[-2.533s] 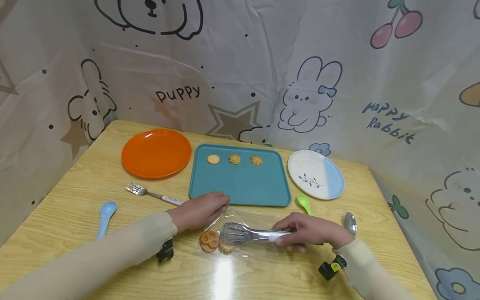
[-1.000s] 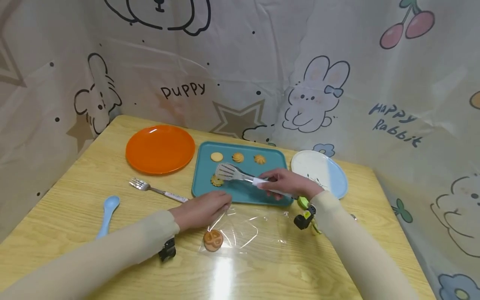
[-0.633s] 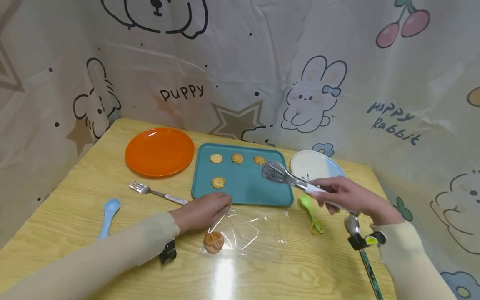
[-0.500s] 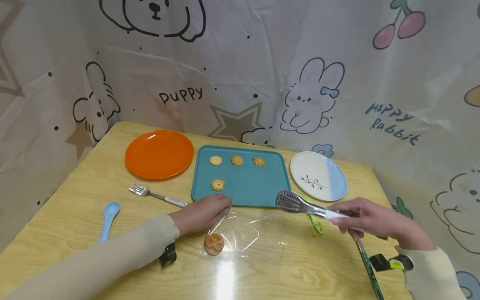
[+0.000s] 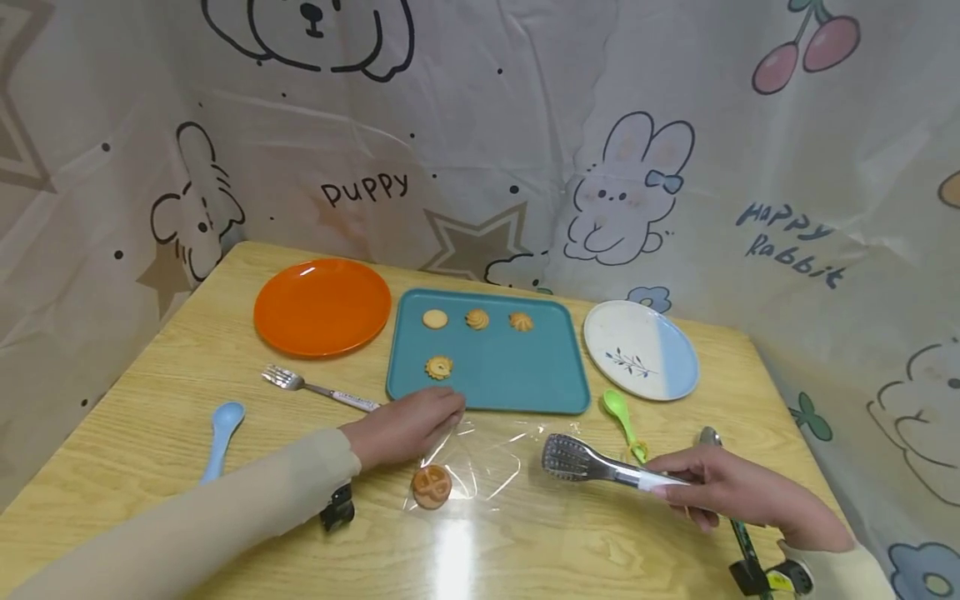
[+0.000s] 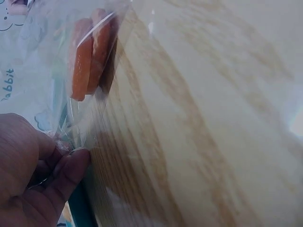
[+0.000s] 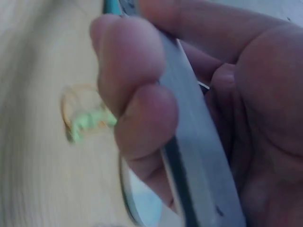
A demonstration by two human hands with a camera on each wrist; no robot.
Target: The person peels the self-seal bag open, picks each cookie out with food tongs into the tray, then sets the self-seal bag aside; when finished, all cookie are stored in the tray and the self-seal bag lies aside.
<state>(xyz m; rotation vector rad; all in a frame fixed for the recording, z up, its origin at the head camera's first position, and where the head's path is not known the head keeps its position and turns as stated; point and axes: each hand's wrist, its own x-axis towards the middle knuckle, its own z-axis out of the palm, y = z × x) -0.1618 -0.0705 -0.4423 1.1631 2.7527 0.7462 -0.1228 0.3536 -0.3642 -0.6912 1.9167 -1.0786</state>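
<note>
My left hand (image 5: 405, 425) pinches the edge of a clear plastic bag (image 5: 487, 454) just in front of the teal tray (image 5: 502, 379). In the left wrist view, two brown cookies (image 6: 90, 56) lie face to face inside the bag; from the head view they appear as one round cookie (image 5: 432, 486). My right hand (image 5: 720, 483) grips metal tongs (image 5: 600, 467) by their white handle, their slotted head pointing left at the bag's right end, holding nothing. A scalloped ring-like cookie (image 5: 438, 367) lies at the tray's front left, below a row of three other cookies (image 5: 477, 319).
An orange plate (image 5: 322, 307) stands left of the tray, a white and blue plate (image 5: 637, 350) right of it. A fork (image 5: 322, 390) and blue spoon (image 5: 222, 437) lie on the left. A green spoon (image 5: 618, 412) and a metal spoon (image 5: 709, 437) lie near my right hand.
The scalloped cookie went from the bag to the tray in the tongs and was let go there. My right hand then drew the tongs back right and down. The left hand stayed put.
</note>
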